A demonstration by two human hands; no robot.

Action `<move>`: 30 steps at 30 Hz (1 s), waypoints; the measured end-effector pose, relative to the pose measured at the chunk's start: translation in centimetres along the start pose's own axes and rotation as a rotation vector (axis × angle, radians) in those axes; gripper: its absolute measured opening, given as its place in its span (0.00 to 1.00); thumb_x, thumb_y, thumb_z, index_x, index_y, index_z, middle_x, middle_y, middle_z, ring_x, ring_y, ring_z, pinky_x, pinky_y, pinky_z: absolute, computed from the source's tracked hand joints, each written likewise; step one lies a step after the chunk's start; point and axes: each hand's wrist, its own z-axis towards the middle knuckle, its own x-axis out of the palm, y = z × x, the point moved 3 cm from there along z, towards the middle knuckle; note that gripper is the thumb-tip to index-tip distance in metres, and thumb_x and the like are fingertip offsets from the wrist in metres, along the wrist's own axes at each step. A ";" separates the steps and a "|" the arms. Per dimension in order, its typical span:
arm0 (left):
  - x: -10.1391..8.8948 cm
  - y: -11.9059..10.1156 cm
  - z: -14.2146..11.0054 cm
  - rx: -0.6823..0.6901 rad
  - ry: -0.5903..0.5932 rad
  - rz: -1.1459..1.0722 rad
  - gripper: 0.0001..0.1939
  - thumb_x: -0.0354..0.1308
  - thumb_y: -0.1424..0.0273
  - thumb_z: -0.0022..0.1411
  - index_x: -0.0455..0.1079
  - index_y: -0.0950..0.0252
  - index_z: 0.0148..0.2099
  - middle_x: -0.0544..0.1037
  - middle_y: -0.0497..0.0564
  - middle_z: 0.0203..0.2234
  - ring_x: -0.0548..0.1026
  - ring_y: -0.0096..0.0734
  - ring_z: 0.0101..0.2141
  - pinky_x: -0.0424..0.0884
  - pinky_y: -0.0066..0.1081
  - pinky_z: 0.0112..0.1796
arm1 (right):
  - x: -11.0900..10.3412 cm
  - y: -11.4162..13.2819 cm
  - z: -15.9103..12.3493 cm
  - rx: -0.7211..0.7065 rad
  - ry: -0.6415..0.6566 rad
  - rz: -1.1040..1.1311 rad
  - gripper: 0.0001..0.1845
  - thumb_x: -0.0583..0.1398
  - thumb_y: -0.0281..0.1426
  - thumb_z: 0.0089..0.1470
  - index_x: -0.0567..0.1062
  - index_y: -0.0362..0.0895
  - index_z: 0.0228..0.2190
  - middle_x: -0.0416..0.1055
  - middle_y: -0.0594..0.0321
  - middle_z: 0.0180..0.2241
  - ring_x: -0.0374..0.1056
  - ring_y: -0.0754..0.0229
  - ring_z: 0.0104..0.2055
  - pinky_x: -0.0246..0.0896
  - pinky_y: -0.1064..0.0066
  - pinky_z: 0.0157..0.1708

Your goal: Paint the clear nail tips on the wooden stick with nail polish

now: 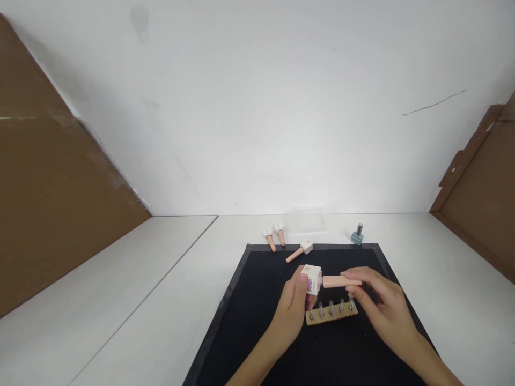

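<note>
My left hand (294, 301) is closed round the white square body of a nail polish bottle (311, 279), which is tipped on its side. My right hand (378, 300) pinches the long peach cap (340, 281) of the same bottle between thumb and fingers. Cap and bottle lie in one line, close together at the neck; I cannot tell whether they are joined. Just below the hands, a wooden stand (332, 316) holds a row of several clear nail tips (331, 307) upright on the black mat (257, 332).
Two white bottles with peach caps (272, 244) lie behind the mat, and a third (306, 247) lies across its back edge. A grey-blue polish bottle (357, 236) stands at the back right. A clear plastic tray (304, 222) is by the white wall (261, 134). Brown panels (60, 177) flank the table.
</note>
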 end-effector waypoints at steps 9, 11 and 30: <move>0.2 1.1 0.2 -0.016 -0.025 0.014 0.32 0.40 0.37 0.54 0.58 0.63 0.26 0.60 0.43 0.15 0.58 0.26 0.18 0.56 0.29 0.23 | 0.8 -1.2 -0.2 0.227 0.044 0.017 0.13 0.55 0.38 0.59 0.74 0.42 0.31 0.69 0.66 0.16 0.67 0.62 0.16 0.64 0.75 0.16; 0.2 1.1 0.0 -0.013 -0.025 -0.001 0.31 0.41 0.37 0.54 0.57 0.62 0.27 0.61 0.43 0.15 0.59 0.26 0.19 0.57 0.29 0.24 | 0.8 -1.0 -0.2 0.223 0.014 0.039 0.15 0.55 0.40 0.59 0.74 0.42 0.32 0.71 0.64 0.19 0.70 0.61 0.19 0.66 0.74 0.19; -0.1 0.6 0.0 0.037 -0.037 0.088 0.32 0.40 0.38 0.55 0.61 0.63 0.28 0.62 0.43 0.15 0.60 0.27 0.19 0.58 0.29 0.24 | 1.0 -0.9 0.2 0.345 0.242 0.155 0.12 0.55 0.36 0.58 0.69 0.44 0.26 0.60 0.70 0.19 0.57 0.66 0.18 0.54 0.76 0.17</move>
